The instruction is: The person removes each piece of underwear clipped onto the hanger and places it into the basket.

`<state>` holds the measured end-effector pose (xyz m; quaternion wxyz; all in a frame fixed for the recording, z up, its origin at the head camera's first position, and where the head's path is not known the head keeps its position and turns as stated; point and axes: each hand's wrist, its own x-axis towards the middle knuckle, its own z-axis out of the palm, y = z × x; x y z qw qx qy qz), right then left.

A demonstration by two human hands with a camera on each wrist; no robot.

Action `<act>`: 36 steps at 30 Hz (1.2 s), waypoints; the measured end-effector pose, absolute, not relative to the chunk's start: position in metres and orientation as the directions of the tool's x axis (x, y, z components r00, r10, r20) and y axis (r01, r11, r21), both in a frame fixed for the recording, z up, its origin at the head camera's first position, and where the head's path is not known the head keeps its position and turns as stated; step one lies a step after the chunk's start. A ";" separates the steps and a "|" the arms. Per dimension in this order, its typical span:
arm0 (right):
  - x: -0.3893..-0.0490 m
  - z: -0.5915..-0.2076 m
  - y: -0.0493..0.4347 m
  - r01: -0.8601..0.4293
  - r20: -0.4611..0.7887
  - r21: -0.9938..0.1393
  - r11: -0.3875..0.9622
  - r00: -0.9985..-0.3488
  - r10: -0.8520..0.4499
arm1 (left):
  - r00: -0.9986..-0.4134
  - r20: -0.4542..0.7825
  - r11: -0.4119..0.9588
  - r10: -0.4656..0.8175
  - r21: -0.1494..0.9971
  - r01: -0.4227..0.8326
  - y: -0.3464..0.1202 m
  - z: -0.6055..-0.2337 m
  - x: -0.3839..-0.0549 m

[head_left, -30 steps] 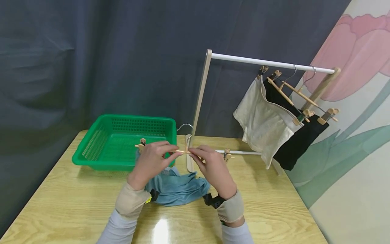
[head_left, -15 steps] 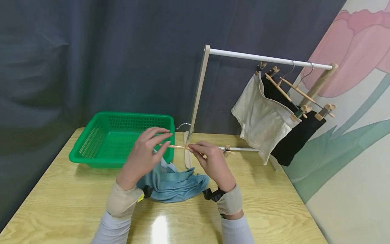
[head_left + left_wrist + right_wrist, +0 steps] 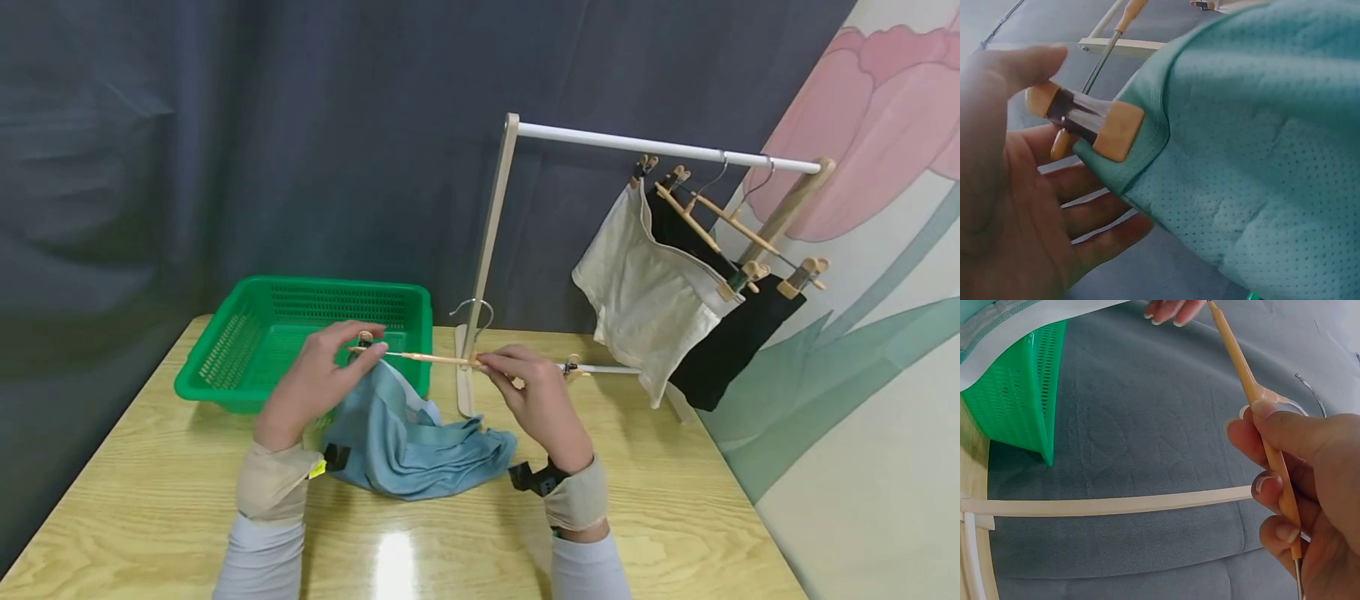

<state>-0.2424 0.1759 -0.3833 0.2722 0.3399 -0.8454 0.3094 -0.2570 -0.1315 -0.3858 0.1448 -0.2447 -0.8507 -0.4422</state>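
My right hand (image 3: 531, 392) grips the wooden bar of a clip hanger (image 3: 1235, 350) beside its metal hook, fingers and thumb wrapped round it. The hanger's left clip (image 3: 1119, 131) bites the waistband corner of a blue garment (image 3: 1260, 137) dotted with tiny holes. Around that clip is my left hand (image 3: 1029, 206), its fingers extended behind it and its thumb just over the clip's handle. The garment (image 3: 420, 454) hangs from this corner and its rest lies bunched on the table. The hanger's right clip (image 3: 573, 367) shows beyond my right hand with no cloth in it.
A green basket (image 3: 225, 396) stands at the back left of the wooden table (image 3: 660, 508). To the right, a rack with a white rail (image 3: 600, 142) carries white shorts (image 3: 645, 292) and a black garment (image 3: 712, 358) on clip hangers. A dark curtain (image 3: 337, 150) hangs behind.
My left hand has released the bar near the hook and moved left to the left clip. My right hand keeps hold of the hanger, which has shifted slightly right.
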 end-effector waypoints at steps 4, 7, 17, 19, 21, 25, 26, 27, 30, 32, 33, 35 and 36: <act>-0.241 -0.382 0.179 -0.743 0.669 -0.336 0.579 -0.621 -0.408 | -0.843 0.423 0.415 0.333 0.737 0.534 -0.132 -0.388 -0.260; -0.240 -0.380 0.180 -0.744 0.668 -0.330 0.581 -0.619 -0.412 | -0.837 0.433 0.347 0.336 0.769 0.537 -0.131 -0.390 -0.264; -0.239 -0.380 0.180 -0.740 0.648 -0.347 0.577 -0.633 -0.422 | -0.795 0.516 0.147 0.319 0.802 0.580 -0.127 -0.401 -0.272; -0.238 -0.380 0.179 -0.733 0.644 -0.355 0.580 -0.642 -0.417 | -0.793 0.523 0.125 0.313 0.805 0.580 -0.126 -0.403 -0.272; -0.237 -0.380 0.180 -0.729 0.643 -0.358 0.584 -0.646 -0.411 | -0.790 0.530 0.107 0.308 0.806 0.583 -0.125 -0.403 -0.273; -0.238 -0.381 0.180 -0.726 0.641 -0.361 0.585 -0.649 -0.410 | -0.779 0.551 0.093 0.300 0.796 0.599 -0.122 -0.405 -0.275; -0.238 -0.381 0.180 -0.727 0.640 -0.361 0.584 -0.648 -0.411 | -0.774 0.558 0.092 0.298 0.791 0.605 -0.122 -0.406 -0.275; -0.238 -0.381 0.180 -0.728 0.640 -0.361 0.583 -0.648 -0.413 | -0.770 0.565 0.090 0.296 0.786 0.611 -0.121 -0.406 -0.276; -0.239 -0.381 0.180 -0.731 0.642 -0.359 0.580 -0.644 -0.416 | -0.760 0.581 0.079 0.292 0.777 0.624 -0.120 -0.406 -0.277; -0.239 -0.381 0.180 -0.731 0.643 -0.361 0.579 -0.645 -0.414 | -0.758 0.583 0.083 0.292 0.775 0.627 -0.120 -0.406 -0.277; -0.239 -0.381 0.180 -0.731 0.643 -0.361 0.579 -0.645 -0.413 | -0.761 0.579 0.088 0.292 0.776 0.625 -0.120 -0.405 -0.277; -0.240 -0.380 0.180 -0.731 0.640 -0.360 0.580 -0.646 -0.416 | -0.765 0.574 0.107 0.291 0.775 0.622 -0.121 -0.405 -0.277; -0.241 -0.380 0.180 -0.731 0.638 -0.360 0.580 -0.646 -0.418 | -0.767 0.571 0.119 0.292 0.774 0.621 -0.121 -0.405 -0.277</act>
